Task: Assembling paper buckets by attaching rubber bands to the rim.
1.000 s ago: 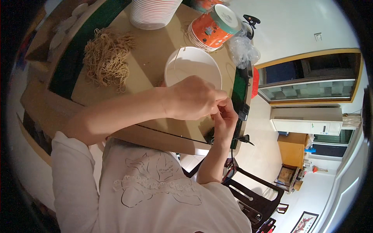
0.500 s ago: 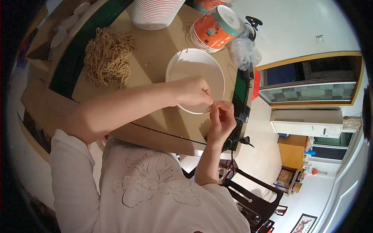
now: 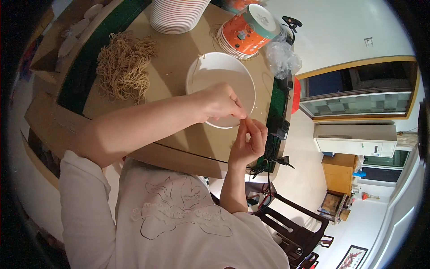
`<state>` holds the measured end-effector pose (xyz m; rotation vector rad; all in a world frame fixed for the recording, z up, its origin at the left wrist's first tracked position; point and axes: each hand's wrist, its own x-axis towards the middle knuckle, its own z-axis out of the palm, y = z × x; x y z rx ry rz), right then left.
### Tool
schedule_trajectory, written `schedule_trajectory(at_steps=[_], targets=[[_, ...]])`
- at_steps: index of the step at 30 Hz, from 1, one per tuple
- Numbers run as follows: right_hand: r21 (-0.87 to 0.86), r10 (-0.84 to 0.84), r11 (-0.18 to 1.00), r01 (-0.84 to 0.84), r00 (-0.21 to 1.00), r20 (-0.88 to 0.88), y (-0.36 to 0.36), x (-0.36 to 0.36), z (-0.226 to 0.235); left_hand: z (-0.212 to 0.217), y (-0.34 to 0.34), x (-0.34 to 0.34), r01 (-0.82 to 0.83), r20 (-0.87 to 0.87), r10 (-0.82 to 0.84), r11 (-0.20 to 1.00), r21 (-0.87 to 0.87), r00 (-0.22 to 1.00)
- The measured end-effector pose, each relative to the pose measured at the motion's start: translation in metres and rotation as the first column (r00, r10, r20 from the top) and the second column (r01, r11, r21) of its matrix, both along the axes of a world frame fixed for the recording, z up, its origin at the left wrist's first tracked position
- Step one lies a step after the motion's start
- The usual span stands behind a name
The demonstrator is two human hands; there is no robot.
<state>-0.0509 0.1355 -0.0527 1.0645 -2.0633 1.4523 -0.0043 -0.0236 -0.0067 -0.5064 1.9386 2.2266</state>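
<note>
A white paper bucket (image 3: 239, 74) stands upright on the table in front of me. A thin tan string (image 3: 193, 74) is fastened at its far rim and runs down its left inner side toward my hands. My left hand (image 3: 221, 105) reaches across the near part of the bucket, thumb and fingers pinched together. Just past the bucket's near right rim, my right hand (image 3: 250, 142) pinches too, its fingertips meeting the left ones. Both seem to grip the string's end, though the fingers mostly hide it.
A loose heap of tan strings (image 3: 125, 67) lies to the left. At the back stand a stack of white buckets (image 3: 177, 15) and an upturned orange stack (image 3: 246, 33). A clear plastic bag (image 3: 282, 60) and black cables (image 3: 268, 157) sit at the right edge.
The bucket has shifted slightly left and toward the back. My right hand has moved a little left, and the fingertips of both hands are pressed closer together.
</note>
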Motion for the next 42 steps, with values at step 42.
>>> schedule_trajectory(at_steps=[42], targets=[[-0.207, 0.278, 0.959, -0.195, 0.801, 0.531, 0.003, -0.007, 0.000, -0.008, 0.019, 0.017, -0.344, -0.516, -0.013, 0.730, -0.591, 0.857]])
